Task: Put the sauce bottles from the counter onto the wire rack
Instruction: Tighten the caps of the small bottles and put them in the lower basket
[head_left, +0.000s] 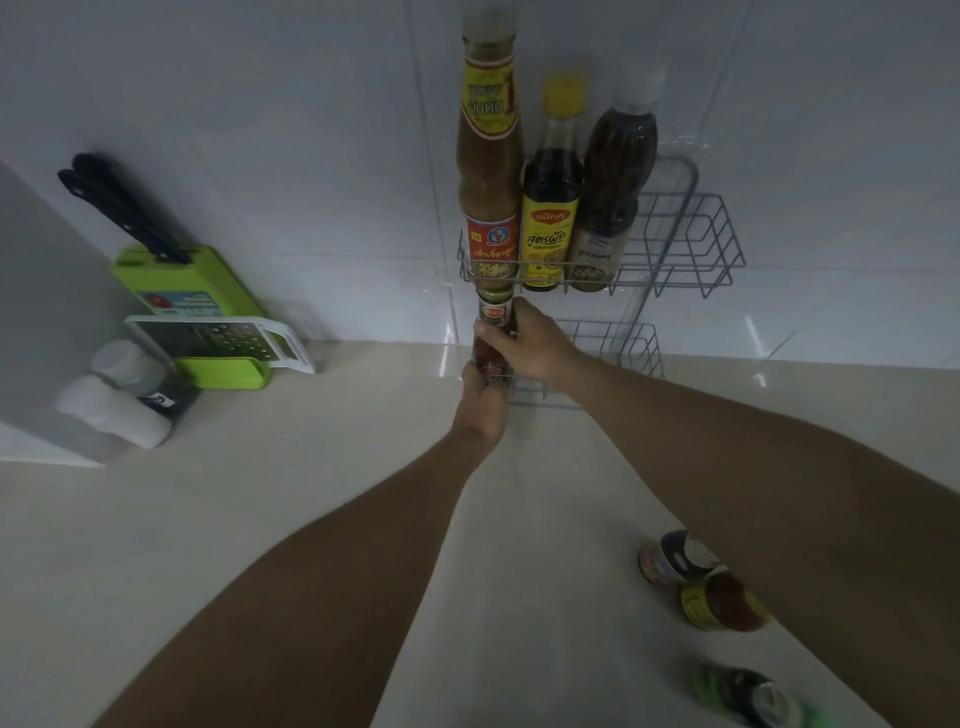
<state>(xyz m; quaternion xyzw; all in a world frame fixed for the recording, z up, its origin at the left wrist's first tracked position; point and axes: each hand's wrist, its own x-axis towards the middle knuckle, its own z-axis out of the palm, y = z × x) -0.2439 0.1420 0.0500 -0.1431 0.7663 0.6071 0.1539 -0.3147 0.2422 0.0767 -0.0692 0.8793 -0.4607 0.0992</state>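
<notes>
Nearest to us, three more containers wait on the counter (322, 519): a green bottle (748, 696) at the bottom edge, blurred, then a yellow-labelled jar (724, 603) with red contents touching a dark-labelled jar (670, 558), all just beside our right forearm. We judge that drawing that arm back carelessly could knock them over or roll them. Further out, both our hands close on one small red sauce bottle (493, 338) with a green cap: our left hand (483, 400) wraps its base from below, our right hand (530, 343) grips its upper body, fingers curled around it. The bottle stands upright at the left end of the lower tier of the wire rack (613, 358), though we cannot tell whether its base already rests on the wires. The risk here, we think, is the cap: it sits right under the upper tier (675, 249), and lifting or tilting could bump the wire or the three tall bottles above, namely the tan sauce bottle (488, 156), the yellow-capped dark bottle (550, 208) and the brown bottle (613, 187). A base caught between wires could also tip it. Off to the left, well apart, two white shakers (114, 400), a grater (218, 340) and a green knife block (182, 280) stand clear of our path.
</notes>
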